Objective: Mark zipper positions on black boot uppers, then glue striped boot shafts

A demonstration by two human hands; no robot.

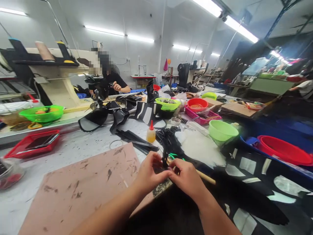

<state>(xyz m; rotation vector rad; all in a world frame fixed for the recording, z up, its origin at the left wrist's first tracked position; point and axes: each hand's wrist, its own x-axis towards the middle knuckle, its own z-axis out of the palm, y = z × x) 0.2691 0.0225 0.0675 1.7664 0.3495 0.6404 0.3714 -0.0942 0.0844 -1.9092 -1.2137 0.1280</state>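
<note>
Pinching one strip (pixel 165 153) (two hands (pixel 152 171) (pixel 187 175)); one bottle (pixel 151 134).

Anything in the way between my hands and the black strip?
Nothing visible: the left hand and right hand meet around the lower end of the black strip. The green loop shows just beyond the right hand's fingers, not in between. Which hand grips is unclear.
</note>
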